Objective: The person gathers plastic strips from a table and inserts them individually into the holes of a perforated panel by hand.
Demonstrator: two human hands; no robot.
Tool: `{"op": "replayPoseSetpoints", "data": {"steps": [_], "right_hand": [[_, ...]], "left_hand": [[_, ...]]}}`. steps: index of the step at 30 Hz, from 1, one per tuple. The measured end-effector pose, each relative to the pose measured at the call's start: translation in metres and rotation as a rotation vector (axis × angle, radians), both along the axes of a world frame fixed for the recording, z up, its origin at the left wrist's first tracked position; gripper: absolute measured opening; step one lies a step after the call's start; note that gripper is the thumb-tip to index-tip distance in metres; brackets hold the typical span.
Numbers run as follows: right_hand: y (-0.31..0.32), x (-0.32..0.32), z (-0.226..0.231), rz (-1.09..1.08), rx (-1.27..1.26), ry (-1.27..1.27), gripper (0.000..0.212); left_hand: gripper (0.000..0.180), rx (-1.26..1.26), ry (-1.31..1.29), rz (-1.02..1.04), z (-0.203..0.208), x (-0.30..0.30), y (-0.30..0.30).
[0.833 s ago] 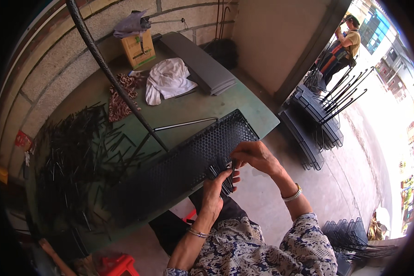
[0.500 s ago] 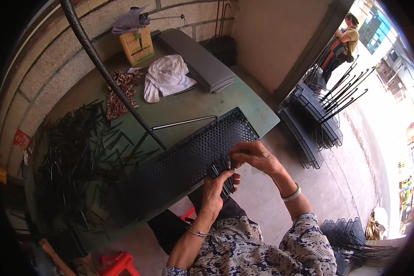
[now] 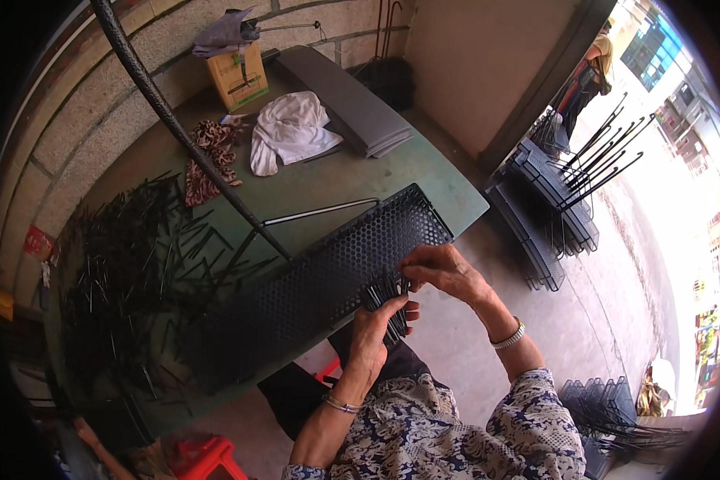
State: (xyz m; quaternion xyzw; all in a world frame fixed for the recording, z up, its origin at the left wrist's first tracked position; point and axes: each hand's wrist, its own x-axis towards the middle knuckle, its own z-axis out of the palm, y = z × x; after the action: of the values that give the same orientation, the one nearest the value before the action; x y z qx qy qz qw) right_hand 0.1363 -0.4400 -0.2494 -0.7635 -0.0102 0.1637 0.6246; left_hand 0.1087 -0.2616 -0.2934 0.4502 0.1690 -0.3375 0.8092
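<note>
A bundle of short black rods (image 3: pixel 388 308) is gripped in my left hand (image 3: pixel 374 326), thumb across the top and fingers curled under. My right hand (image 3: pixel 442 268) is pinched at the upper end of the bundle; whether it grips a single rod there is too small to make out. Just beyond my hands lies a long black perforated metal tray (image 3: pixel 392 228) with raised edges, at the near side of the green table (image 3: pixel 448 180). A black bent rod (image 3: pixel 320 212) runs from the tray's far edge.
A heap of loose black rods (image 3: pixel 116 288) covers the table's left. Farther back are a white cloth (image 3: pixel 292 132), a patterned cloth (image 3: pixel 210 160), grey panels (image 3: pixel 352 104) and a yellow box (image 3: pixel 238 76). Black racks (image 3: pixel 548 196) stand right; a red stool (image 3: pixel 208 458) is lower left.
My hands stay nearly in place at the bundle. In the doorway, the person in the background has shifted slightly and is partly out of view.
</note>
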Motion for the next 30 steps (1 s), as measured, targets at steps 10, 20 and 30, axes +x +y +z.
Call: {"op": "replayPoseSetpoints", "data": {"steps": [10,20,30], "right_hand": [[0.0,-0.003,0.003,-0.034,-0.008,-0.044,0.02],[-0.009,-0.002,0.007,0.052,0.02,0.039,0.013],[-0.027,0.04,0.005,-0.514,-0.262,-0.494,0.011]], "left_hand": [[0.024,0.019,0.017,-0.05,0.003,-0.002,0.002],[0.025,0.046,-0.05,-0.09,-0.004,-0.003,0.001],[0.027,-0.214,0.113,-0.019,-0.016,0.001,-0.005]]}}
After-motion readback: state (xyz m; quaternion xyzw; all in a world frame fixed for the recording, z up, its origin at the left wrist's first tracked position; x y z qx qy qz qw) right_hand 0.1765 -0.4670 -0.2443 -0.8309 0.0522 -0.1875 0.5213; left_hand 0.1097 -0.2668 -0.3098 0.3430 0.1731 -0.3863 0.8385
